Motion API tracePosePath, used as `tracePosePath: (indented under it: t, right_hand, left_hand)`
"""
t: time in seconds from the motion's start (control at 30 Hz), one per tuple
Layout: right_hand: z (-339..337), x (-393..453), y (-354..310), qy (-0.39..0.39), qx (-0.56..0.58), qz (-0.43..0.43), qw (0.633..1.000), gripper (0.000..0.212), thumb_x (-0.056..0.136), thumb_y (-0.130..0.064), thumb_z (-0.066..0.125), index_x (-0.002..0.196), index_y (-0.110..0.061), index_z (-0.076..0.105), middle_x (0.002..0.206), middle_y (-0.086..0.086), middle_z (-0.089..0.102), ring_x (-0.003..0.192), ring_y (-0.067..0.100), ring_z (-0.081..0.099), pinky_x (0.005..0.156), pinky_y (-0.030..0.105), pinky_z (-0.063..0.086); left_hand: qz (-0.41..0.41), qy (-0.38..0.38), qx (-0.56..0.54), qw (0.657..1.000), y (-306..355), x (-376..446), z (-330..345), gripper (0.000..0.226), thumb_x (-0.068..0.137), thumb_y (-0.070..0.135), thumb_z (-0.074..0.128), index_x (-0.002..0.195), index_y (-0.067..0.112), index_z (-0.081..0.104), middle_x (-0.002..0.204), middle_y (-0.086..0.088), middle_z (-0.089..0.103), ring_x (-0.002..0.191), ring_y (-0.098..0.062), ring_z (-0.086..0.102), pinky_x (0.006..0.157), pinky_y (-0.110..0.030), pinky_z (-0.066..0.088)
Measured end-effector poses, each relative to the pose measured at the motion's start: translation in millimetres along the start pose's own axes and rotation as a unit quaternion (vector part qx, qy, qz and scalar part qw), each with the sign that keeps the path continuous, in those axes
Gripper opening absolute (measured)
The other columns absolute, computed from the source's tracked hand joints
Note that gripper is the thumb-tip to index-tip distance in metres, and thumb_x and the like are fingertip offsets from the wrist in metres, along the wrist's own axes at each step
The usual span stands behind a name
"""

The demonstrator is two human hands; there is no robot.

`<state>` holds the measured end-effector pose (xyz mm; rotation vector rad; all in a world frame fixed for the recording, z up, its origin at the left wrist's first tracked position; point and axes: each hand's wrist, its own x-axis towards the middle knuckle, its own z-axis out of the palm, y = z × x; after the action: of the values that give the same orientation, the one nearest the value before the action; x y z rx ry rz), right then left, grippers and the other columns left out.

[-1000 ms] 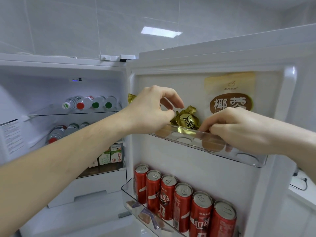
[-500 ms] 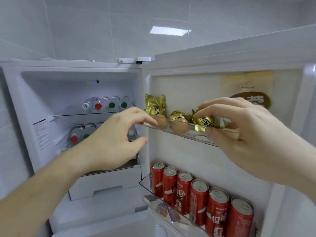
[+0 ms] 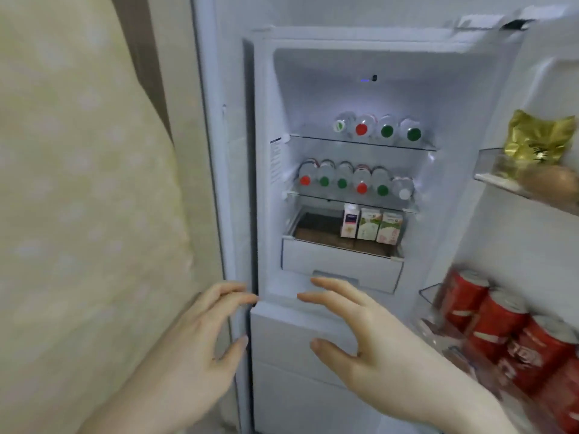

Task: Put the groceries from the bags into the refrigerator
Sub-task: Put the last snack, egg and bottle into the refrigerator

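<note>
1. Left hand at 7 o'clock, nearest the camera: fingers spread wide, nothing in it, in front of the fridge's left edge, fingertips near the seam above the lower drawer front.
2. Right hand at 5 o'clock: also wide and empty, palm turned toward the lower drawer front; can't tell if it touches it.
3. Judgement: both hands are free, so the step in hand is going for the next item. No grocery bags in view, so they must be found outside the frame first.
4. Door shelf at 4 o'clock: row of red cans, packed tight and blurred. Little room left there.
5. Upper door bin at 3 o'clock holds gold foil packets and what looks like an egg; bin partly cut off by the frame edge.
6. Inside the refrigerator, tray at centre: three small cartons stand at its right end and the left part is bare. Best spot for the next load, I'd say.
7. Middle glass shelf: six bottles lying caps outward. Full across.
8. Top shelf at 12 o'clock: four more bottles on the right, left half open.
9. Tip: fill the free left sides, slide items in flat, keep clear of the loose-looking bottles so none rolls out.
</note>
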<state>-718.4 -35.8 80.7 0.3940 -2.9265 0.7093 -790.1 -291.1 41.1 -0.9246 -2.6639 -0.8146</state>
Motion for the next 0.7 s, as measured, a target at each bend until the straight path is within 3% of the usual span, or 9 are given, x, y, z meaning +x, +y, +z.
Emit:
tracePosePath:
  t: [0.17, 0.3, 0.47, 0.57, 0.7]
  right_hand:
    - [62.8, 65.5, -15.5, -0.153, 0.053, -0.071, 0.984, 0.058, 0.100, -0.050, 0.056, 0.151, -0.052, 0.028, 0.160, -0.038, 0.010, 0.148, -0.013, 0.012, 0.110, 0.005, 0.012]
    - [99.1, 107.6, -23.6, -0.261, 0.061, -0.144, 0.953, 0.062, 0.100, -0.051, 0.055, 0.152, -0.055, 0.022, 0.150, -0.041, 0.007, 0.143, -0.013, 0.010, 0.112, 0.011, 0.012]
    - [142.1, 142.1, -27.0, -0.341, 0.037, -0.254, 0.904, 0.065, 0.100, -0.049, 0.057, 0.153, -0.054, 0.021, 0.159, -0.036, 0.001, 0.147, -0.007, 0.013, 0.110, 0.011, 0.015]
    - [164.9, 146.3, -36.4, -0.371, 0.025, -0.328, 0.868, 0.065, 0.099, -0.051, 0.056, 0.153, -0.054, 0.020, 0.162, -0.033, -0.002, 0.151, -0.003, 0.010, 0.117, 0.015, 0.015]
    - [186.3, 128.6, -72.3, -0.416, 0.021, -0.411, 0.811, 0.066, 0.099, -0.054, 0.054, 0.153, -0.055, 0.017, 0.161, -0.036, -0.006, 0.151, -0.002, 0.012, 0.119, 0.021, 0.022]
  left_hand:
    - [-0.178, 0.005, 0.021, 0.984, -51.1, -77.3, 2.0, 0.053, 0.081, 0.038, 0.063, 0.129, 0.054, 0.046, 0.139, 0.039, 0.033, 0.127, 0.011, 0.040, 0.101, -0.003, 0.024]
    - [-0.311, 0.055, 0.029, 0.948, -56.8, -127.4, 17.6, 0.048, 0.080, 0.047, 0.053, 0.127, 0.055, 0.048, 0.140, 0.043, 0.023, 0.129, 0.013, 0.035, 0.099, -0.003, 0.022]
    - [-0.476, 0.100, 0.054, 0.872, -35.3, -183.0, 46.2, 0.050, 0.085, 0.053, 0.049, 0.133, 0.059, 0.035, 0.142, 0.046, 0.009, 0.134, 0.007, 0.031, 0.093, -0.004, 0.025]
    - [-0.552, 0.118, 0.090, 0.821, -2.0, -212.4, 54.6, 0.057, 0.095, 0.043, 0.057, 0.143, 0.052, 0.029, 0.146, 0.038, 0.003, 0.139, 0.000, 0.025, 0.102, -0.013, 0.024]
    - [-0.619, 0.175, 0.107, 0.758, 53.6, -253.8, 59.5, 0.059, 0.090, 0.046, 0.057, 0.145, 0.046, 0.035, 0.152, 0.032, 0.008, 0.146, -0.007, 0.024, 0.114, -0.022, 0.025]
